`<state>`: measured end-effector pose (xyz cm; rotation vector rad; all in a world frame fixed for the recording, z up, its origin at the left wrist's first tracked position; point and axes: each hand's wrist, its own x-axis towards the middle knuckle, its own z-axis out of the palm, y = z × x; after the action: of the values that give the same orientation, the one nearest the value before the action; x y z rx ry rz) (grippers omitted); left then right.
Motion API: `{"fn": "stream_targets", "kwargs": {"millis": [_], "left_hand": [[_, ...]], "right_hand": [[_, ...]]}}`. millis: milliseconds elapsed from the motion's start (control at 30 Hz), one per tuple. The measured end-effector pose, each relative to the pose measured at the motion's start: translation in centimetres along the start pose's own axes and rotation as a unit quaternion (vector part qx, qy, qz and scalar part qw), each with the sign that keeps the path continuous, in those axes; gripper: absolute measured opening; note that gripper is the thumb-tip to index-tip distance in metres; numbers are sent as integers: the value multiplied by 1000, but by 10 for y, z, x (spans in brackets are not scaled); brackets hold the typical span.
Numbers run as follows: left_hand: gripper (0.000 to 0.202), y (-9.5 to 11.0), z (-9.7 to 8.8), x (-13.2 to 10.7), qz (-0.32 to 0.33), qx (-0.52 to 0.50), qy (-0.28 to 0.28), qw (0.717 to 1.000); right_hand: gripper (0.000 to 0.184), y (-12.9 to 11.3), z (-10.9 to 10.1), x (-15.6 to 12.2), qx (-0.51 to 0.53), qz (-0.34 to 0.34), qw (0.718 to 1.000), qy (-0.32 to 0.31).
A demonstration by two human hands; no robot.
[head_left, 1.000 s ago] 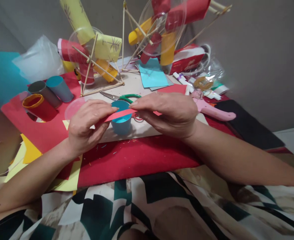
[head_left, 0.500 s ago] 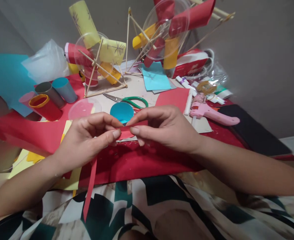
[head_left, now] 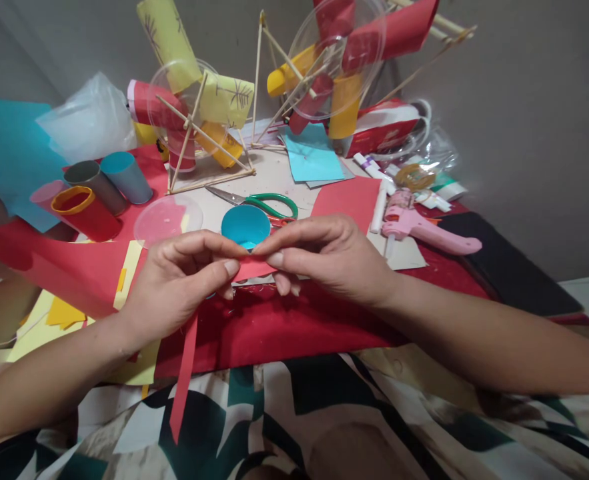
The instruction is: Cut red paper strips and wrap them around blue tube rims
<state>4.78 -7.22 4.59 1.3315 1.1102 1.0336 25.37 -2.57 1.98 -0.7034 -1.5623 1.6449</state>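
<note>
Head view: two bare hands work above the near edge of a table (head_left: pixel 294 330) spread with red cloth. Largest on it, at the back, stand two wheels made of sticks, paper tubes and clear discs, one to the left (head_left: pixel 231 100) and one to the right (head_left: pixel 345 103). A dark flat slab (head_left: pixel 514 267) lies at the right side. The left hand (head_left: pixel 237 260) and the right hand (head_left: pixel 264 255) meet at the centre, thumbs and forefingers drawn into narrow pinches. Near the right hand lies a pink glue gun (head_left: pixel 434 233); beyond the hands, green-handled scissors (head_left: pixel 277 199) rest partly behind a blue paper cup (head_left: pixel 247 225). Smallest, a red paper strip (head_left: pixel 253 268) is held between both sets of fingertips, just on the near side of the cup. A red tail (head_left: pixel 185 383) hangs below the left hand; it is probably part of the same strip, though the hand covers any join. The step in hand appears to be shaping or creasing the strip by finger pressure. Judged from this grip, the next move calls for even pressure from both pinches, edges kept aligned, and the loose tail kept from twisting.
</note>
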Motion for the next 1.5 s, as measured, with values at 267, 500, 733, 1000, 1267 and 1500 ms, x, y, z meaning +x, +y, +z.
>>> {"fn": "stream_targets", "kwargs": {"millis": [267,500,733,1000,1267,1500], "left_hand": [[9,0,2,0,-4,14,-7,1000],[8,-5,6,0,57,76,23,995],[15,-4,3,-3,51,93,29,994],[16,-6,2,0,31,132,40,990],[14,-5,4,-12,179,255,24,950],[11,1,3,-12,138,205,-6,969]], "right_hand": [[12,0,5,-2,-2,0,1000,3],[7,2,6,-1,1,-2,1000,-15],[11,3,4,-2,-7,-18,1000,-7],[15,3,2,-3,-29,-15,999,-24],[11,-3,2,1,-42,81,995,-27],[10,-7,-4,-1,-43,83,995,-46]]}}
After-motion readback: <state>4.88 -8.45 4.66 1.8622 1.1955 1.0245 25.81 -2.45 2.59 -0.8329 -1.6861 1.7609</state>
